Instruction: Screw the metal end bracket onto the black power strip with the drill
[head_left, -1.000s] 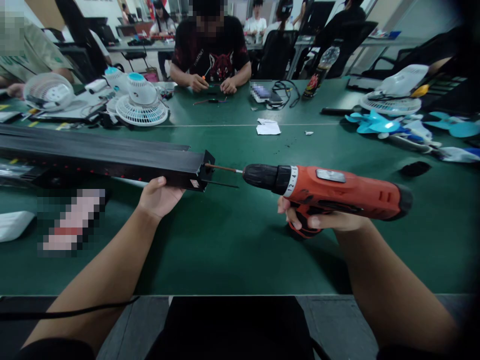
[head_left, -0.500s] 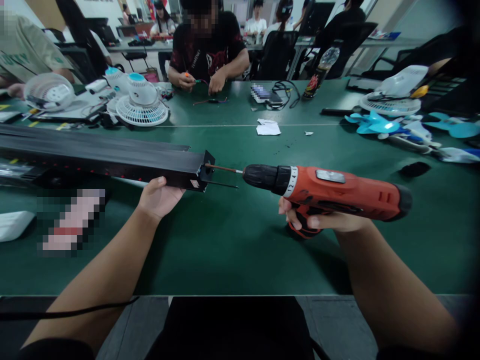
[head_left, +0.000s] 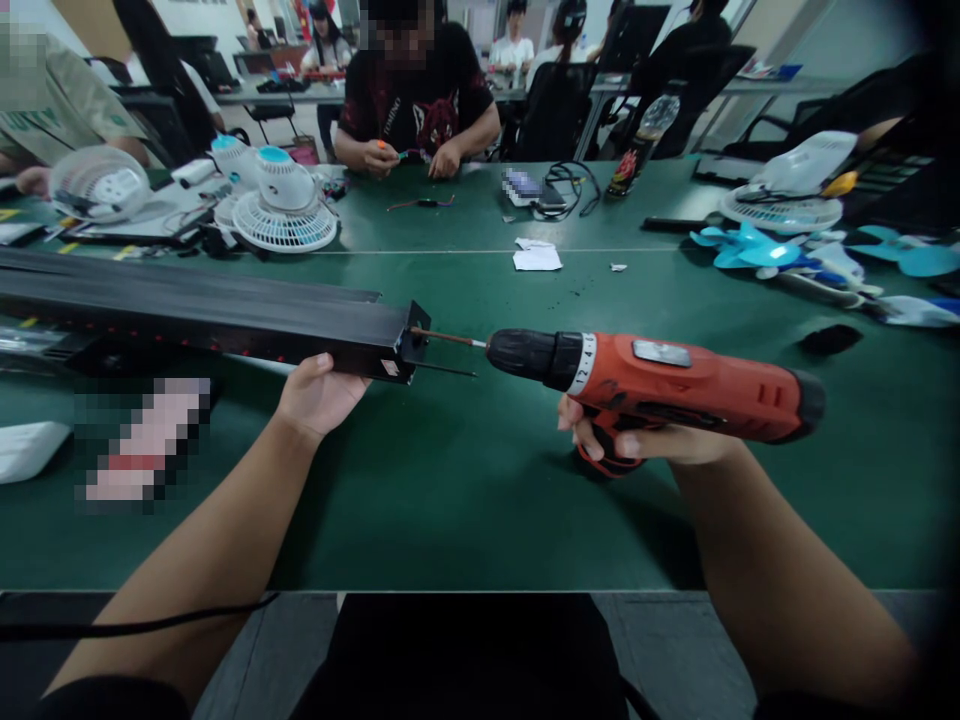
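My left hand (head_left: 319, 395) grips the near end of a long black metal housing (head_left: 202, 315) from below, holding it level above the green table (head_left: 465, 480). My right hand (head_left: 637, 440) is wrapped round the handle of a red and black cordless drill (head_left: 660, 380). The drill's thin bit (head_left: 446, 338) points left and its tip meets the end plate of the housing.
White desk fans (head_left: 281, 205) and parts lie at the back left, blue fan blades (head_left: 750, 248) and a fan grille (head_left: 784, 205) at the right. Paper scraps (head_left: 536, 255), cables and a bottle (head_left: 637, 145) sit mid-table. A person across the table handles wires; others sit behind.
My hands, the housing and the drill have stayed in place. The person across the table has shifted their hands and leaned slightly.
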